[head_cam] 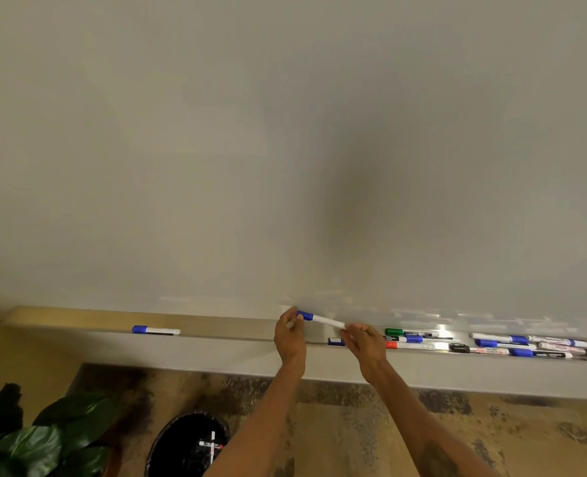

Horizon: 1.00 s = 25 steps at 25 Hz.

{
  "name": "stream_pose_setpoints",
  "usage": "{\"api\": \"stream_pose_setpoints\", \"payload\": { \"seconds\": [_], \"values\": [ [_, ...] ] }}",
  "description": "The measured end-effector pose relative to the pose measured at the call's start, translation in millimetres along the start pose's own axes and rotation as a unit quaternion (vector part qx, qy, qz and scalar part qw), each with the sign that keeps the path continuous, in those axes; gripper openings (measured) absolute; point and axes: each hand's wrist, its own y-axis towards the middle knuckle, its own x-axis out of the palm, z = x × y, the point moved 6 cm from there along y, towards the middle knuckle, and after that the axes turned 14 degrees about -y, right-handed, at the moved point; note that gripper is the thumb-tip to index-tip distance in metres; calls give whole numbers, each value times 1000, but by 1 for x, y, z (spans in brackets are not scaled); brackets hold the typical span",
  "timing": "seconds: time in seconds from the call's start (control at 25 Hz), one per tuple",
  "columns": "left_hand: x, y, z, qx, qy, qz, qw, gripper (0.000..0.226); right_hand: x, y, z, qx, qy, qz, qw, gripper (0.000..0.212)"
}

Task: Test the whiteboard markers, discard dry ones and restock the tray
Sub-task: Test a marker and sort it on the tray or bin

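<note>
At lower centre, my left hand pinches the blue cap end of the marker. My right hand pinches its white barrel end. The marker is just above the tray.

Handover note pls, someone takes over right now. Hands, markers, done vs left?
Left hand pinches the cap end of a blue-capped marker; right hand grips its other end, just above the tray.
Marker pile lies at the tray's right, a lone blue marker at its left.
Done: discarded markers are in the bin.
Left: test the held one and the pile, then restock. The whiteboard shows no test strokes, and I cannot tell which markers are already tested.
</note>
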Motion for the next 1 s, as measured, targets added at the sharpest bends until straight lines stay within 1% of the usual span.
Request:
{"api": "stream_pose_setpoints", "payload": {
  "seconds": [0.08,0.16,0.2,0.24,0.28,0.32,0.36,0.4,0.44,0.48,0.6,0.68,0.8,1.0],
  "values": [
    [-6,-2,8,-3,-54,-1,999,21,5,-9,-4,-6,-5,-35,999,13],
    [-8,-7,16,-16,-101,-20,995,21,9,-21,-6,-9,-52,-60,997,14],
    [-8,-11,21,-20,-104,-35,994,20,12,-26,-8,-23,-102,-63,993,14],
    [-5,-16,27,-21,-100,-54,993,19,14,-31,-12,-58,-181,-56,980,15],
    [-2,-19,30,-21,-92,-75,993,20,19,-35,-18,-111,-277,-49,953,19],
    [2,-24,33,-18,-84,-97,992,20,27,-41,-25,-167,-377,-41,910,24],
    [7,-29,37,-10,-70,-119,990,20,36,-48,-32,-212,-455,-35,864,26],
    [11,-34,41,1,-56,-138,989,19,44,-55,-40,-242,-496,-33,833,27],
    [16,-39,46,12,-43,-153,987,19,51,-61,-47,-267,-508,-39,818,26],
    [20,-45,52,23,-37,-164,986,19,57,-66,-55,-291,-496,-48,817,25],
    [30,-60,76,46,-36,-190,980,20,62,-82,-78,-349,-411,-52,841,15],
    [35,-64,86,44,-49,-210,975,24,63,-89,-87,-374,-392,-39,839,22],
    [43,-74,99,52,-75,-238,967,24,64,-99,-97,-391,-406,-15,826,30],
    [55,-91,126,84,-92,-239,963,21,60,-121,-125,-398,-465,51,789,38]
  ]
}}
